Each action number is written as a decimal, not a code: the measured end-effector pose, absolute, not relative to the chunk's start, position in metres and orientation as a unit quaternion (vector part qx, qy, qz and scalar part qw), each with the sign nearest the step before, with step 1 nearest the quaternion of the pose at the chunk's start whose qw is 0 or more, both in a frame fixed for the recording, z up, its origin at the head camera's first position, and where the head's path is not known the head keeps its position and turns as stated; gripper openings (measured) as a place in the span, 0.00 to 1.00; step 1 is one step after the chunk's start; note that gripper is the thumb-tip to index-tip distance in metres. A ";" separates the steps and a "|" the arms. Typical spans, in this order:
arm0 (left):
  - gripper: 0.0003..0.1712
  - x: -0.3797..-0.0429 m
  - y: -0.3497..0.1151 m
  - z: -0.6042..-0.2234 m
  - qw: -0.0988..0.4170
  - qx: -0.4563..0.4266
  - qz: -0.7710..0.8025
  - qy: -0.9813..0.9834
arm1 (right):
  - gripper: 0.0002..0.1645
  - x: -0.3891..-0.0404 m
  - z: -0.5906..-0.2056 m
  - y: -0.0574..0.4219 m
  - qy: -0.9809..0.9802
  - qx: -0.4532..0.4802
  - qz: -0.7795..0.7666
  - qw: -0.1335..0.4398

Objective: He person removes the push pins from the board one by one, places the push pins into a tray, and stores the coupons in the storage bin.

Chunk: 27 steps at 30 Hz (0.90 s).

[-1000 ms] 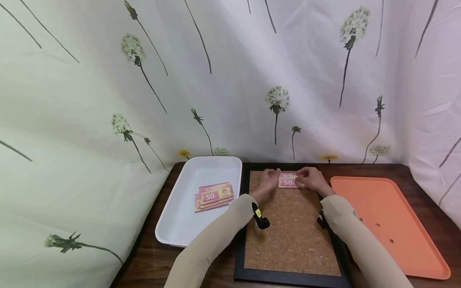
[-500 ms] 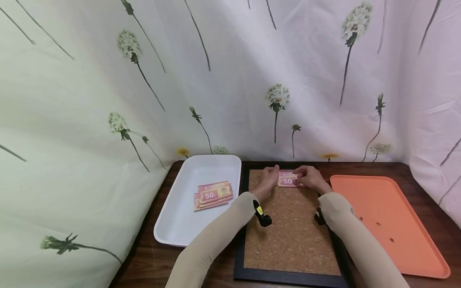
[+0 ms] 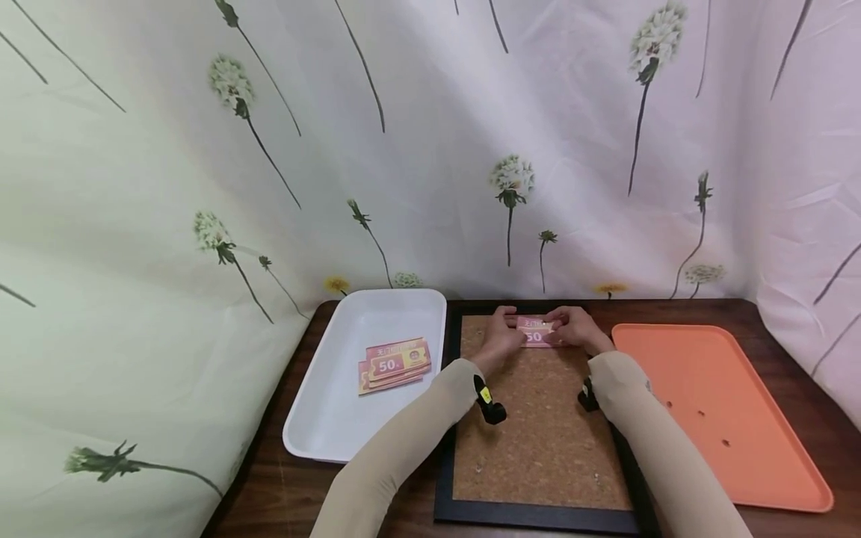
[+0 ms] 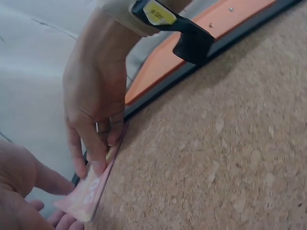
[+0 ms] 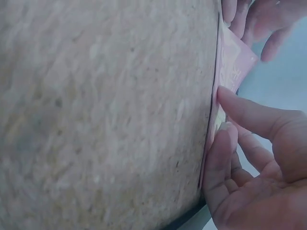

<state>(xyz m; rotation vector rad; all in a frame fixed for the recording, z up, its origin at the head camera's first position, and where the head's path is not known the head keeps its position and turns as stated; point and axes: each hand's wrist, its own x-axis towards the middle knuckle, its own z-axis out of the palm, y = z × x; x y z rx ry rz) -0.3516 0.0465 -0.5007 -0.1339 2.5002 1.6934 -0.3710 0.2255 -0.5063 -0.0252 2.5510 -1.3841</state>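
A pink and yellow paper coupon [image 3: 534, 333] printed with 50 lies along the top of a framed cork board [image 3: 538, 418]. My left hand [image 3: 499, 334] holds its left end, with fingertips at the end and upper edge. Thumb and fingers of my right hand [image 3: 572, 327] pinch and press the coupon's right half, covering much of it. In the left wrist view the coupon [image 4: 88, 199] has its left end tilted up off the cork, while the right fingertips [image 4: 98, 166] bear down on it. The right wrist view shows the coupon [image 5: 232, 62] bowed between both hands.
A white tray [image 3: 336, 418] at the left holds several matching coupons [image 3: 393, 366]. To the right, an orange tray [image 3: 747, 471] carries several small tacks [image 3: 726, 443]. Two small shiny bits [image 3: 479, 469] show on the lower cork. A flower-print curtain [image 3: 430, 149] hangs behind the dark table.
My left hand has shifted inward, its lower fingertip now overlapping the coupon's left part. My right hand stays on the right half. The whole view has drifted slightly.
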 end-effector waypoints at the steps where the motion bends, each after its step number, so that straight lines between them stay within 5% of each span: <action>1: 0.31 -0.352 0.046 -0.501 0.060 -0.039 0.553 0.830 | 0.28 -0.371 -0.507 0.225 0.872 -0.006 -0.474 0.120; 27: 0.39 -0.357 0.033 -0.506 0.080 0.051 0.503 0.859 | 0.19 -0.381 -0.508 0.217 0.880 0.040 -0.459 0.115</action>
